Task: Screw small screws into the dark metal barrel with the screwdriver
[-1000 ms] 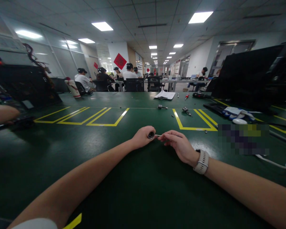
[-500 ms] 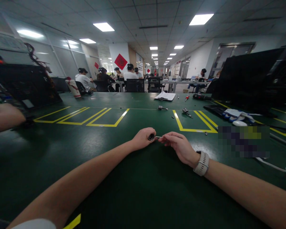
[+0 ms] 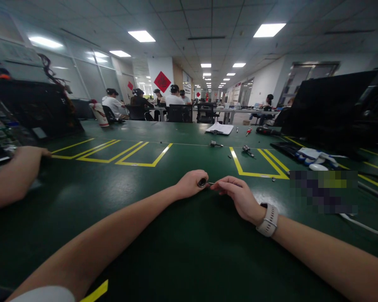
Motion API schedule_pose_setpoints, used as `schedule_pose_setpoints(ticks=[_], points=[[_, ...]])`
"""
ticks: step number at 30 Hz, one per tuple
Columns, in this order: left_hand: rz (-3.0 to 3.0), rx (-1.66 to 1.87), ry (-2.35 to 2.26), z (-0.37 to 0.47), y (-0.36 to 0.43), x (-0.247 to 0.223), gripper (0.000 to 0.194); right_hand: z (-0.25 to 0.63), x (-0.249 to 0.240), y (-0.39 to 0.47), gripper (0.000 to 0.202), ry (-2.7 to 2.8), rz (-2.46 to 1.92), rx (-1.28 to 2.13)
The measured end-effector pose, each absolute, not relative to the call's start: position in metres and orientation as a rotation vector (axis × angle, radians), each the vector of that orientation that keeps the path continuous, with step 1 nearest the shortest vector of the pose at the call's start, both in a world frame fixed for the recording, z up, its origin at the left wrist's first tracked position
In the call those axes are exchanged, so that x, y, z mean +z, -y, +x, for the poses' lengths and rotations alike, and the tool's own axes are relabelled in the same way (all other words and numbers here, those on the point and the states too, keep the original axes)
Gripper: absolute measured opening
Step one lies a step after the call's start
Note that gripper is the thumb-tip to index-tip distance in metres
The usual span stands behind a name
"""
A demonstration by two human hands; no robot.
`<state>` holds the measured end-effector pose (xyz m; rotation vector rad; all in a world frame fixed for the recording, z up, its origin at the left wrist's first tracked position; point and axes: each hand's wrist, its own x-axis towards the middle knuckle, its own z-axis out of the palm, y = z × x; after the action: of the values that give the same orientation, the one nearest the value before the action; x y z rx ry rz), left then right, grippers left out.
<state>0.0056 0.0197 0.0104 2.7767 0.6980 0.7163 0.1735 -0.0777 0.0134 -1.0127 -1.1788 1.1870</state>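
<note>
Closed around a small dark metal cylinder (image 3: 202, 183) is my left hand (image 3: 190, 184); the part's hollow round end faces me. My right hand (image 3: 237, 196) pinches a thin metal rod (image 3: 211, 183) between thumb and fingers. The rod reaches toward the cylinder's side, but whether its tip sits inside the part is hidden by my left fingers. Farther out on the green table (image 3: 164, 235) lie two metal parts with round heads and narrow shafts, one part (image 3: 215, 144) behind the yellow tape and another part (image 3: 248, 151) inside a taped box. A tiny metal piece (image 3: 273, 179) rests right of my right hand.
Another person's arm (image 3: 19, 176) reaches in at the left. Papers on a clipboard (image 3: 219, 128), a red-handled tool (image 3: 248, 131) and gloves (image 3: 315, 156) lie beyond. A large black case (image 3: 337, 109) stands at right, a white cable (image 3: 362, 225) before it.
The other person's arm at the left has come farther in over the table. My hands keep nearly the same hold, with the rod showing slightly less between them.
</note>
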Motion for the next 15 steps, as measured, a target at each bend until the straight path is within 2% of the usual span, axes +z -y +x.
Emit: schedule_pose_setpoints(ticks=[7,15], points=[[2.775,0.737,-0.703,0.0050,-0.0213,0.0098,0.013,0.1751,0.0156,0.0745,0.014,1.034,-0.964,1.327],[2.763,0.719,-0.730,0.0058,-0.0221,0.0097,0.011,0.1716,0.0142,0.0788,0.013,1.174,-1.019,1.146]])
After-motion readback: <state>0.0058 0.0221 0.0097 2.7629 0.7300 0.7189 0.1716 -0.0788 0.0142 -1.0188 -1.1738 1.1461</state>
